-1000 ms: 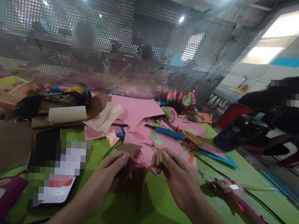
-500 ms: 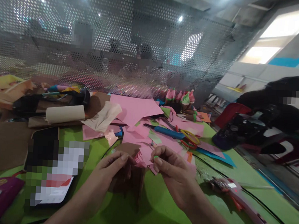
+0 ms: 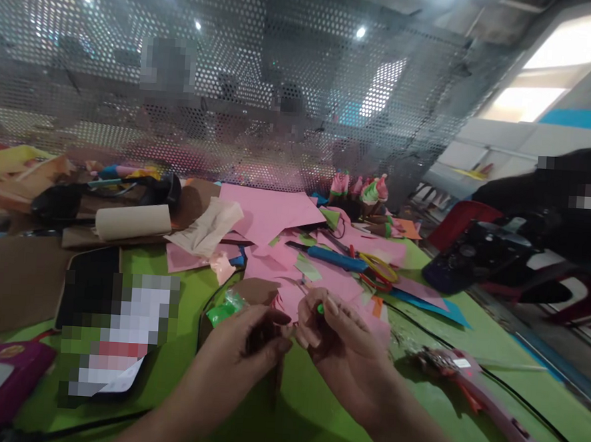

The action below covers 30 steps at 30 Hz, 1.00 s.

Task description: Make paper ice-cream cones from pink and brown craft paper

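My right hand (image 3: 347,351) pinches a small bright green piece (image 3: 321,308) between thumb and fingers. Close beside it, the curled fingers of my left hand (image 3: 248,345) come together at the tips. What they hold, if anything, is hidden. Just behind the fingers, part of a pleated pink paper (image 3: 281,299) shows, with a brown piece (image 3: 254,290) to its left. A crinkled green plastic packet (image 3: 222,310) lies behind my left hand.
A pink hot glue gun (image 3: 489,406) lies on the right, a magenta one (image 3: 15,384) on the left. Phones (image 3: 89,282) lie left of my hands. Scissors (image 3: 380,269), a blue-handled cutter (image 3: 336,258), pink sheets (image 3: 270,213) and paper ice-cream cones (image 3: 372,189) lie farther back.
My left hand has moved right, closer to my right hand, uncovering the green packet. My right hand has turned and still pinches the small green piece.
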{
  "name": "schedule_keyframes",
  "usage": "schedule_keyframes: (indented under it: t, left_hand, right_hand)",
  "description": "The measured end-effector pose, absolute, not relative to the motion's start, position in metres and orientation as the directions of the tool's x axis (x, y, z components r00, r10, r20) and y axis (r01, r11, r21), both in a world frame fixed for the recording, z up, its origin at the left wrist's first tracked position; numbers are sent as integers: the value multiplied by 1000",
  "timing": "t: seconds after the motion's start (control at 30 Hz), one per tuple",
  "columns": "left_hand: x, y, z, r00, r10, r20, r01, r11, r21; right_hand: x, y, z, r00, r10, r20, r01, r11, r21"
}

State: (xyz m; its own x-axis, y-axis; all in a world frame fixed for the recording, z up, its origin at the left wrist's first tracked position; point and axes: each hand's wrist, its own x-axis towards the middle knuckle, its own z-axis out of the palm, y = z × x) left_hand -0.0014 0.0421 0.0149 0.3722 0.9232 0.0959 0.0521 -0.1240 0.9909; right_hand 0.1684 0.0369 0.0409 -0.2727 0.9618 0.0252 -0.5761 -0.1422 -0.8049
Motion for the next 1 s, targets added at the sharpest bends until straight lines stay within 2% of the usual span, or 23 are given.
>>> schedule_keyframes:
  t: [0.23,0.4,0.47,0.57,0.63,0.7,0.8,0.9,1.0]
  left_hand:
    - [3,39,12,394,908,144,158,-221,962]
    - [-3,31,19,475,863,173,233,-313,921]
    - [-3,27,21,609,770,191,259,-420,870]
    - [2,22,16,787,560,260,210,-640,739]
    - [7,23,9,822,477,312,194,-749,633]
    - [10,25,6,845,447,295,214,-786,580]
    - [8,29,11,829,513,222,258,-703,663]
    - [1,29,18,693,705,153,331,-499,801]
    - [-6,28,17,526,846,84,337,-298,893]
  right_hand:
    - [166,34,42,-300,954,0,-551,-173,-816]
    - [173,41,43,-207,978,-36,-546,-146,-825]
    - [180,46,48,-136,990,-24,-543,-95,-835]
    - [197,52,62,10,998,54,-508,52,-860]
    - [210,56,73,104,984,141,-451,173,-875]
    - [222,58,82,189,955,227,-393,286,-874]
    - [226,57,84,206,950,233,-356,294,-887]
    - [212,52,73,83,993,86,-451,114,-885]
    - [193,44,60,-128,991,-31,-534,-95,-840]
